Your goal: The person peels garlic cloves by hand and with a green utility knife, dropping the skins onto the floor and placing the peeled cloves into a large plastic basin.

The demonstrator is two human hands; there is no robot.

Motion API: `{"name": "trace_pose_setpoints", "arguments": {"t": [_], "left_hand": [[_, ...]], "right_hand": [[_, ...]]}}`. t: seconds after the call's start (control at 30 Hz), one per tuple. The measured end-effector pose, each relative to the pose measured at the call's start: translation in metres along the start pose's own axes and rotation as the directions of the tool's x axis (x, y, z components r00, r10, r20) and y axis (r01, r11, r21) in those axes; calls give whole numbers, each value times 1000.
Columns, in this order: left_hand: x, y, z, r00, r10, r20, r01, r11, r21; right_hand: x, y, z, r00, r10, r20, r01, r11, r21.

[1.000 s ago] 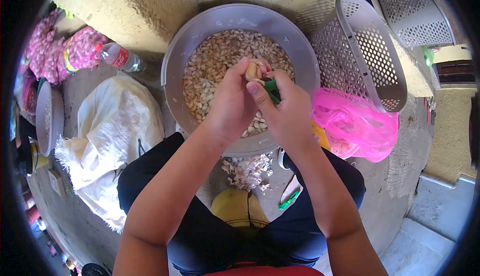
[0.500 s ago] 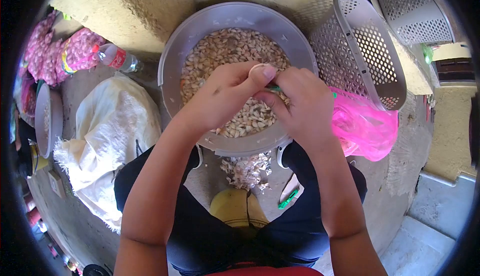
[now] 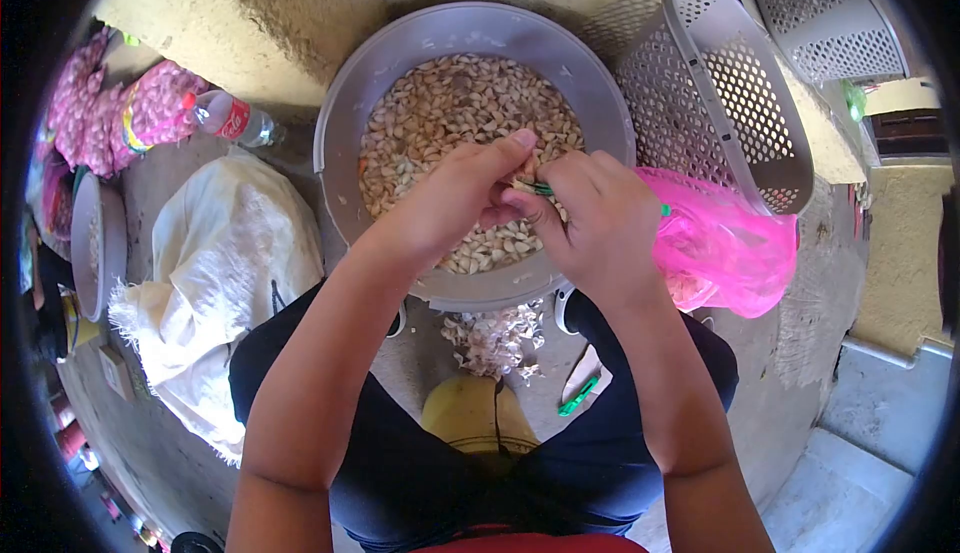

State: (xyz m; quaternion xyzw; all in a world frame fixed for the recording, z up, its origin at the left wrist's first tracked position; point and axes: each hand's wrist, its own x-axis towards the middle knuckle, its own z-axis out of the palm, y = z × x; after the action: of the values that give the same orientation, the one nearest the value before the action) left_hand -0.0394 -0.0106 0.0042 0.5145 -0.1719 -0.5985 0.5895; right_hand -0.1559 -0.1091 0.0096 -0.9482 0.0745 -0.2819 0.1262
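Over a wide grey basin (image 3: pixel 340 103) filled with garlic cloves (image 3: pixel 470 93), my two hands meet with fingertips close together. My left hand (image 3: pixel 450 193) pinches a garlic clove (image 3: pixel 527 173), partly covered by the fingers and thumb. Wrapped in my right hand (image 3: pixel 608 218) is a green cutter knife (image 3: pixel 543 190); its front shows at the fingertips beside the clove, and most of its handle is hidden by the palm. Papery garlic skins (image 3: pixel 495 338) lie in a heap on the ground below the basin, between my feet.
A grey perforated basket (image 3: pixel 690 103) and pink plastic bag (image 3: pixel 730 253) stand right of the basin. At left are a white sack (image 3: pixel 225 243), a bottle (image 3: pixel 235 118) and net bags of garlic (image 3: pixel 165 103). Another green cutter (image 3: pixel 578 396) lies near my right leg.
Both hands have shifted slightly lower, and the left thumb has lifted and tilted. The clove and the green knife's front now show more between the fingers.
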Motion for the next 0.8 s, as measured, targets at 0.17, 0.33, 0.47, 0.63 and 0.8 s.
{"name": "trace_pose_setpoints", "arguments": {"t": [0.17,0.33,0.47,0.63,0.8], "left_hand": [[1,-1,3,973,-228,44,230,917,-326],[1,-5,-4,909,-344,236,415,800,-434],[1,0,-6,918,-343,198,390,869,-305],[5,-3,-2,996,-12,-84,25,989,148],[0,4,0,994,89,62,-101,970,221]], "right_hand": [[-2,1,3,1000,-9,-13,9,1000,-7],[-1,1,3,1000,5,-4,-5,1000,17],[-2,2,2,984,178,31,-180,953,242],[3,5,-8,831,443,336,-555,695,457],[3,14,-4,789,486,375,-613,601,513]]}}
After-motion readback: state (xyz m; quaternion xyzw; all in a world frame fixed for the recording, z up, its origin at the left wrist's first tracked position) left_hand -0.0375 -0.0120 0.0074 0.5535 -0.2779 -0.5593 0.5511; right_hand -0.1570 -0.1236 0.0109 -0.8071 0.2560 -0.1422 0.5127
